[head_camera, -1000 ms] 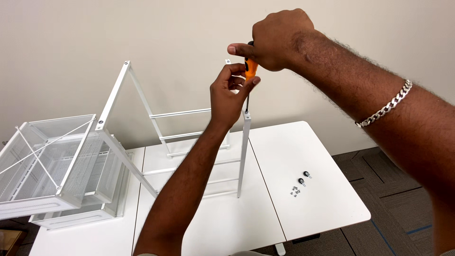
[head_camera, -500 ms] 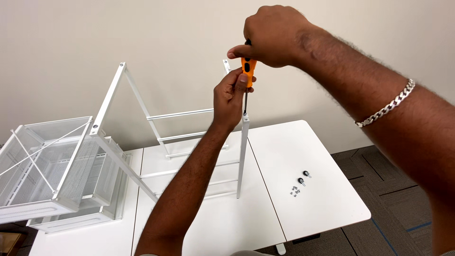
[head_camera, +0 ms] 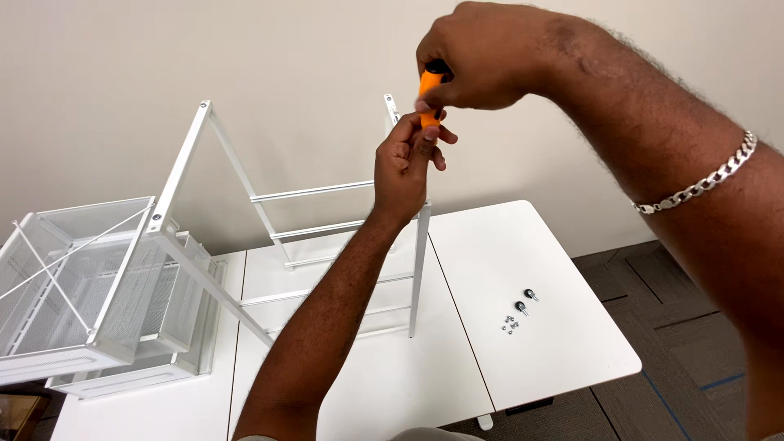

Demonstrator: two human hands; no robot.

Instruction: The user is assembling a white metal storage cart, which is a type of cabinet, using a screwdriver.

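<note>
While the right hand (head_camera: 490,57) grips the orange screwdriver (head_camera: 429,98) from above, the left hand (head_camera: 404,167) pinches its tip at the top of the white frame (head_camera: 419,261), which stands on the desk (head_camera: 563,359). The frame looks light, stiff and thin, best held by a leg. Small screws (head_camera: 510,327) lie near the desk's right edge. Mesh baskets (head_camera: 82,286) sit at the left edge. No labels show.

screwdriver (head_camera: 429,91): orange handle, black cap | frame (head_camera: 204,220): white metal | mesh baskets (head_camera: 73,286): white, fine grid pattern | desk (head_camera: 523,253): plain white | casters (head_camera: 523,302): black | bracelet (head_camera: 702,181): silver chain links | carpet (head_camera: 678,310): dark grey, blue stripe | wall (head_camera: 122,73): beige
</note>
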